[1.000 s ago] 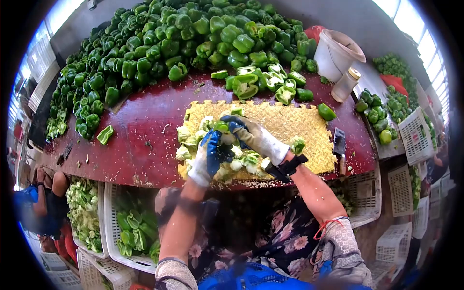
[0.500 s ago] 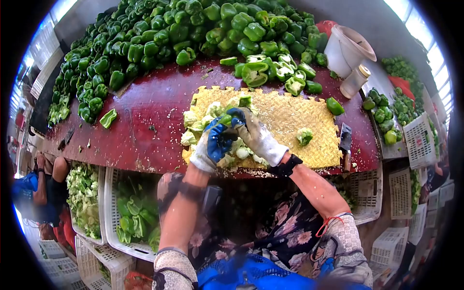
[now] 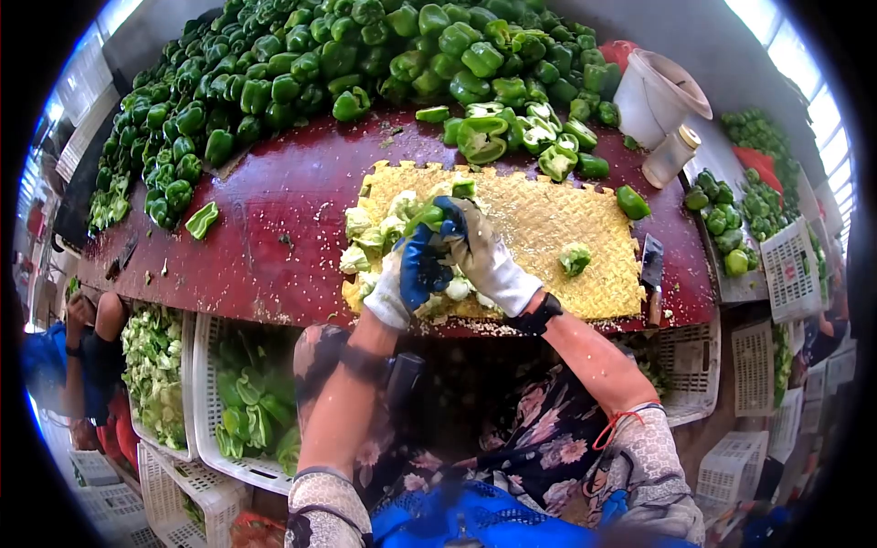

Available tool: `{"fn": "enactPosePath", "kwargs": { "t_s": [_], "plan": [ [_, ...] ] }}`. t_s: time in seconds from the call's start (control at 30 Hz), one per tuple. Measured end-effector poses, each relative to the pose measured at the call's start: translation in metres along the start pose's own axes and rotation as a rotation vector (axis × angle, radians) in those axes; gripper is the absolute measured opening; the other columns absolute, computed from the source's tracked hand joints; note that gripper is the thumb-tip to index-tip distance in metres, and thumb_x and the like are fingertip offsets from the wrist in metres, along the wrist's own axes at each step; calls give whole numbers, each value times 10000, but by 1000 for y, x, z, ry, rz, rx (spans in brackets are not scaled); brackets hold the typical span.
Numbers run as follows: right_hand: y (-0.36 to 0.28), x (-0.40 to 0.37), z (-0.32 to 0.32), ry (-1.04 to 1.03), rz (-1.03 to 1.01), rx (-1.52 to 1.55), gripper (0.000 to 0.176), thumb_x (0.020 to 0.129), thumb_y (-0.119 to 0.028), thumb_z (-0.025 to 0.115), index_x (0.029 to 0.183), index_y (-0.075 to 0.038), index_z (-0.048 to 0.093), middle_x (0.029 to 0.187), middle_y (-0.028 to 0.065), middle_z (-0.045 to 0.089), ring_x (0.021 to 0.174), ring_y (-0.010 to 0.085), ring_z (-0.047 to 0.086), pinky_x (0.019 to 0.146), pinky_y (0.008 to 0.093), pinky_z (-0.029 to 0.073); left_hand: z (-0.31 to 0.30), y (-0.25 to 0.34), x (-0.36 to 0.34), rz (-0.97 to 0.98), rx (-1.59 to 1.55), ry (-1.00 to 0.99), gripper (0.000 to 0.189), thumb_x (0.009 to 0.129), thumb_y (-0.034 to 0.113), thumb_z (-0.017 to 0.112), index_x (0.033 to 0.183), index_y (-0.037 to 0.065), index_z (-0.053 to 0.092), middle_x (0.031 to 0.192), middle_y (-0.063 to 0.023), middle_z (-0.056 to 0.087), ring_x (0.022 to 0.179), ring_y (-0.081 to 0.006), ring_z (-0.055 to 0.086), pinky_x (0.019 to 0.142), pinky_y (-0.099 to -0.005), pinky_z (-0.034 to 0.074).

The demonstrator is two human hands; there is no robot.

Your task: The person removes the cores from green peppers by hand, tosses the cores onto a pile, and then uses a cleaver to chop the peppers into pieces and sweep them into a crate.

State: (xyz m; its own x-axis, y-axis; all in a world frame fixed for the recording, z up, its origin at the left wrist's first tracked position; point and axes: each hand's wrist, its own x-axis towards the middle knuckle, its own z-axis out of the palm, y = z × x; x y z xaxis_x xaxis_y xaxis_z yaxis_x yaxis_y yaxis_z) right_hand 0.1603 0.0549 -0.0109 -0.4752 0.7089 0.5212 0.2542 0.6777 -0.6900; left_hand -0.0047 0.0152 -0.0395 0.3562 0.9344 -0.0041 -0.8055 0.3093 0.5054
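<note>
Over the left part of the mat (image 3: 548, 219) on the desk (image 3: 247, 265), holds the pepper (image 3: 424, 218) between left hand (image 3: 413, 276) and right hand (image 3: 482, 254), both closed on it. Shows more green than a moment earlier. Slants lengthwise from lower left to upper right; leaves stem direction unclear.

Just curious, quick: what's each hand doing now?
Left hand: closed on a green pepper piece.
Right hand: curled at the same piece; grip hidden.
</note>
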Motion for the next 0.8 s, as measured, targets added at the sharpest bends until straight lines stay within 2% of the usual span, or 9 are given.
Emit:
{"fn": "enactPosePath", "kwargs": {
  "t_s": [0.13, 0.23, 0.3, 0.43, 0.53, 0.6, 0.63, 0.73, 0.8],
  "plan": [
    [-7, 3, -1, -59, -106, -56, 456, 948, -90, 568, 1378, -30, 428, 1181, 230, 580, 1077, 404, 585, 937, 439, 481, 8, -4, 0, 39, -64, 142, 195, 1032, 233, 487, 1153, 147, 614, 893, 10, 671, 637, -79, 576, 564, -210, 480],
    [-13, 3, -7, -143, -121, -120, 645, 850, -19, 674, 1411, -25, 356, 1173, 216, 546, 999, 391, 598, 881, 435, 507, 14, -5, -5, 90, 271, 240, 154, 1003, 158, 514, 1041, 88, 646, 814, 28, 648, 609, -55, 572, 502, -196, 439],
    [-15, 6, -10, -316, -2, -41, 800, 786, -143, 793, 1429, -46, 329, 1252, 222, 521, 1054, 419, 588, 904, 462, 503, -1, -16, -5, 95, 184, 280, 142, 994, 170, 530, 1001, 91, 648, 761, 35, 625, 580, -52, 558, 480, -196, 421],
    [5, 2, -2, -199, -67, -132, 363, 976, -318, 606, 1223, -58, 554, 1070, 211, 648, 985, 351, 661, 792, 431, 520, 0, -20, 5, 74, 51, 262, 146, 977, 218, 565, 909, 108, 634, 641, 55, 556, 504, -56, 514, 436, -199, 383],
    [13, 3, 1, -281, 91, -92, 596, 902, -181, 684, 1421, -134, 395, 1150, 229, 611, 1000, 388, 651, 821, 459, 553, -9, -27, 4, 84, -51, 157, 153, 985, 247, 547, 960, 123, 634, 702, 45, 589, 539, -65, 536, 442, -212, 396],
    [15, 1, 2, -234, 128, -78, 534, 924, -180, 653, 1402, -130, 418, 1089, 211, 630, 918, 356, 659, 766, 435, 559, -2, -32, 0, 610, 1125, 110, 164, 991, 241, 530, 1040, 114, 622, 778, 36, 609, 585, -75, 556, 469, -219, 427],
    [10, 3, 2, -183, 157, -64, 475, 947, -178, 621, 1383, -126, 441, 1028, 193, 649, 836, 325, 668, 711, 411, 566, 1, -33, 1, 218, 402, 234, 218, 733, -23, 707, 926, 65, 657, 780, 30, 623, 645, -87, 562, 559, -261, 443],
    [9, 3, 0, -167, 285, 49, 419, 953, -174, 612, 1343, -111, 472, 992, 184, 666, 813, 308, 678, 710, 410, 572, 12, -28, -4, 330, 745, 160, 159, 914, 152, 574, 1048, 85, 628, 847, -2, 649, 642, -106, 596, 522, -254, 474],
    [31, -4, 9, -17, 17, -105, 455, 928, -180, 650, 1334, -87, 469, 1015, 184, 661, 874, 320, 671, 759, 430, 561, 20, -24, -3, 391, 917, 112, 207, 1005, 240, 508, 1109, 95, 614, 881, -17, 662, 641, -116, 613, 503, -251, 490]
  ]
}}
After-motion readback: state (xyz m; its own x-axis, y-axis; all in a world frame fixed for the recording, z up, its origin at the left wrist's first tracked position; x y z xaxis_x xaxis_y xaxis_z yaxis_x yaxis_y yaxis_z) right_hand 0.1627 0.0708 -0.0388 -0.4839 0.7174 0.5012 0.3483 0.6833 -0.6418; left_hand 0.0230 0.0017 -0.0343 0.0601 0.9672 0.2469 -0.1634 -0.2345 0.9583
